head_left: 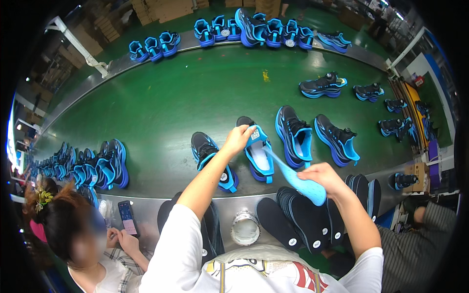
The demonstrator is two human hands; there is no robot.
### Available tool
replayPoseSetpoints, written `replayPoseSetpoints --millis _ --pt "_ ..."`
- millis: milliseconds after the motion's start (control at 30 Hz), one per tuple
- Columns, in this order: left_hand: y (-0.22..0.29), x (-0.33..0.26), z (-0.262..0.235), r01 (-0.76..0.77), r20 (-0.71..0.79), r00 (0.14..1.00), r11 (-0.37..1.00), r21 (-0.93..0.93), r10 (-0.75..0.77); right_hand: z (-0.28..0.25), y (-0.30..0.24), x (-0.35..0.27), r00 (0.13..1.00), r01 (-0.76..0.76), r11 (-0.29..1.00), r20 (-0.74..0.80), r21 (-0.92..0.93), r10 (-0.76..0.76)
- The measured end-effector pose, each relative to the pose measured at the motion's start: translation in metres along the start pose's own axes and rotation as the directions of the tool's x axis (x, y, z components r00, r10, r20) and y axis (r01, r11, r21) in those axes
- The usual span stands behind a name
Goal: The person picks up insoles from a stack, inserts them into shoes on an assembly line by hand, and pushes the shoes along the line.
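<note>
My left hand (238,138) grips the tongue and collar of a black and blue sneaker (258,155) standing on the green belt (171,102). My right hand (323,177) holds a light blue insole (298,179), its thin front end pointing into the opening of that sneaker. A second sneaker (211,158) stands just left of it, and two more sneakers (312,136) stand to the right.
Stacks of black insoles (303,219) lie on the metal ledge near me, beside a round tin (245,228). A person (83,244) at my lower left handles a phone (127,217). Several sneakers line the belt's left side (93,168), far edge (254,29) and right side (342,88).
</note>
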State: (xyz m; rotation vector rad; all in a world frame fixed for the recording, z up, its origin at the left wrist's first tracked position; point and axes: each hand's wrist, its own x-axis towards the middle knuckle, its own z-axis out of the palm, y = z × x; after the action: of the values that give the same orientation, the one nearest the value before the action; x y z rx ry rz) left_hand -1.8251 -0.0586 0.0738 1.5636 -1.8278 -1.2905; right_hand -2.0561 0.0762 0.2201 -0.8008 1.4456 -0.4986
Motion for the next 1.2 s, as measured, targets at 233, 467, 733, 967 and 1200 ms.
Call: replayPoseSetpoints --millis 233,467,733,967,1200 --pt "-0.010 -0.007 0.021 0.002 0.029 1.000 0.958 -0.287 0.006 0.045 0.028 0.094 0.917 0.303 0.520 0.096 -0.799 -0.387" --pt "-0.026 -0.008 0.016 0.070 0.204 0.979 0.926 -0.371 0.008 0.061 0.050 0.099 0.857 0.370 0.162 0.269 -0.915 -0.439" --pt "-0.018 -0.015 0.031 -0.009 0.185 0.978 0.914 -0.405 0.092 0.044 0.067 0.123 0.801 0.363 0.174 0.212 -0.915 -0.559" --pt "-0.014 -0.029 0.032 -0.205 0.035 0.973 0.931 -0.302 0.226 0.048 0.044 0.090 0.812 0.291 0.066 0.210 -0.954 -0.545" --pt "0.016 -0.027 0.037 -0.042 -0.132 0.991 0.990 -0.138 0.024 0.043 0.029 0.098 0.968 0.230 0.013 0.227 -0.973 -0.103"
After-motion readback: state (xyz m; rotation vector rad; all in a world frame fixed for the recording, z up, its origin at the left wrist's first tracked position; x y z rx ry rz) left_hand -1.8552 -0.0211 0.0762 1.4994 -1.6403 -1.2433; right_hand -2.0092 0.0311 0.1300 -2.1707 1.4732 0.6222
